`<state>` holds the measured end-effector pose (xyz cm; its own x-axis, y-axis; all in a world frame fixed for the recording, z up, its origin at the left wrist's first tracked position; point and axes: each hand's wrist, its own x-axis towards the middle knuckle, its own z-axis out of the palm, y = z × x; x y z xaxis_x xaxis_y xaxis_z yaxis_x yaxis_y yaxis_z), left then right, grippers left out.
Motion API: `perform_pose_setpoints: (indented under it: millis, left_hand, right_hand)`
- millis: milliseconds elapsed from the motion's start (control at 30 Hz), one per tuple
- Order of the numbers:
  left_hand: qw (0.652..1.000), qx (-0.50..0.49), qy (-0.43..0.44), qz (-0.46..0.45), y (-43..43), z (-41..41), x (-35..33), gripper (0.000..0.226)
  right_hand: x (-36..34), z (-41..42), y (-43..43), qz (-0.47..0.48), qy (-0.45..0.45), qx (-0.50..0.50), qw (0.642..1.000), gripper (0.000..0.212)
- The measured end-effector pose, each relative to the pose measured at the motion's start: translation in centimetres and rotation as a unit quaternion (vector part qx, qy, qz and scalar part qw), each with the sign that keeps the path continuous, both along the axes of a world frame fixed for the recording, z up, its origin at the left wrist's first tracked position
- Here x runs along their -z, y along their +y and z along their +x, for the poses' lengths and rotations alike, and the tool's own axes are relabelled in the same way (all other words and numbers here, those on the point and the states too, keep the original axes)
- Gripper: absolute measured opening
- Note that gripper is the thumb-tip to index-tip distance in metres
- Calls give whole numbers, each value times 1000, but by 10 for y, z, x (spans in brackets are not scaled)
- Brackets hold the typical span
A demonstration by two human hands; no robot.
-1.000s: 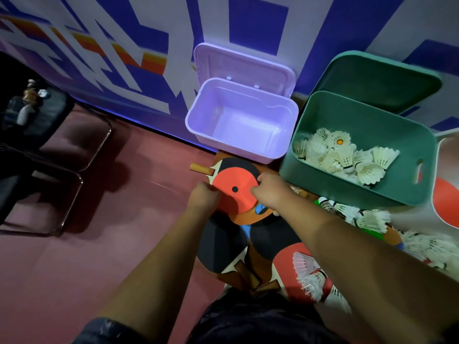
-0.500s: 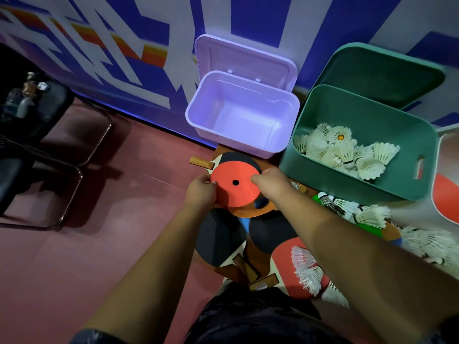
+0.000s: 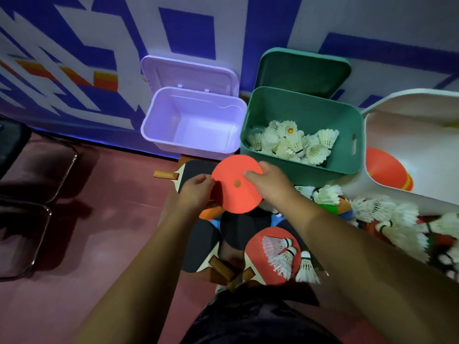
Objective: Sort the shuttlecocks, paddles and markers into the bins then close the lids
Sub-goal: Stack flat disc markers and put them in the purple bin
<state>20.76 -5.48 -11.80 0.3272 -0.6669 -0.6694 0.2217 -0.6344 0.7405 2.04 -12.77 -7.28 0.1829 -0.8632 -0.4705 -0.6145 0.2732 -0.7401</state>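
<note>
Marker (image 3: 236,186) is a flat orange-red disc with central dot.

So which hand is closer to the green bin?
Right. The right hand holds the orange disc just in front of the green bin; the left hand holds the disc's opposite edge.

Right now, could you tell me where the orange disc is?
Head view, centre: left hand and right hand hold the orange disc near the purple bin and green bin.

Open floor (image 3: 94,244) left; green bin (image 3: 323,176) close right.
</note>
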Motion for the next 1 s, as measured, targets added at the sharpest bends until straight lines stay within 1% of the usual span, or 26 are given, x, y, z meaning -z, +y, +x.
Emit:
perform_pose_setpoints:
  millis: [100, 200, 333, 367, 433, 500, 567, 633, 700, 800, 900, 1000]
  left_hand:
    - [999, 43, 14, -6, -6, -22, -4, 23]
    - [995, 96, 4, -12, -11, -37, -3, 29]
    - [986, 160, -30, -25, -19, -60, -6, 25]
    - [986, 162, -40, -28, -21, -66, -7, 24]
    - [990, 133, -32, -32, -25, -77, -6, 28]
    - [992, 114, -20, -49, -29, -86, 1, 33]
    - [989, 137, -11, -63, -33, -96, 9, 40]
    - [983, 172, -18, -67, -37, -106, 12, 32]
    - [980, 185, -30, -72, -37, -112, 10, 21]
    - [978, 195, -35, -64, -30, -111, 7, 11]
    - [985, 168, -23, -32, -12, -100, 0, 13]
    - [990, 118, -68, -32, 7, -78, -4, 18]
  right_hand:
    - [1, -35, 1, -2, -7, 11, 1000, 22]
    - [2, -63, 6, -10, -8, 20, 1000, 23]
    - [4, -91, 15, -18, -32, 54, 998, 28]
    - [3, -97, 16, -21, -37, 66, 997, 30]
    - [2, -106, 18, -23, -54, 108, 992, 29]
    - [2, -115, 20, -22, -67, 143, 987, 19]
    - [1, -123, 22, -28, -64, 167, 984, 14]
    - [0, -130, 25, -37, -56, 179, 982, 19]
    - [0, -134, 29, -41, -49, 181, 981, 24]
    - [0, -135, 33, -52, -37, 166, 984, 25]
    - [2, -131, 32, -54, -32, 138, 988, 24]
    - [3, -122, 27, -57, -27, 95, 994, 25]
